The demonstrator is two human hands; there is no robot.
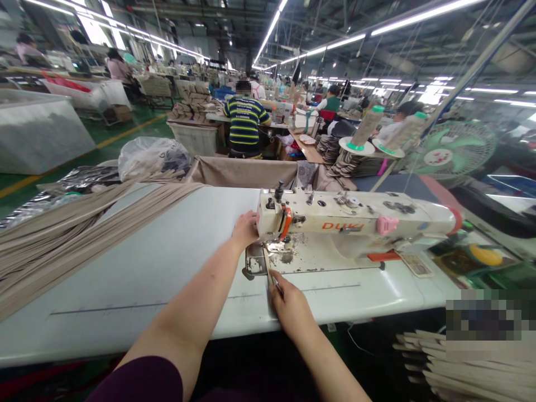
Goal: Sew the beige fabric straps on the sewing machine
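A narrow beige fabric strip (267, 261) runs from the needle area of a white sewing machine (318, 218) toward me. My right hand (291, 307) is closed on its near end at the front of the machine bed. A small, thin metal tool (277, 286) also shows between those fingers; its kind is unclear. My left hand (245, 230) reaches to the left and back of the machine head. Its fingertips are hidden by the head, so whether they grip anything does not show. The metal needle plate (277, 247) lies between the two hands.
Long beige strips (138, 209) lie across the left of the white table (201, 240). More strips (469, 363) are stacked at the lower right. Behind the table are a cloth-lined bin (247, 172), thread cones (368, 128), a green fan (454, 151) and a seated person in stripes (245, 123).
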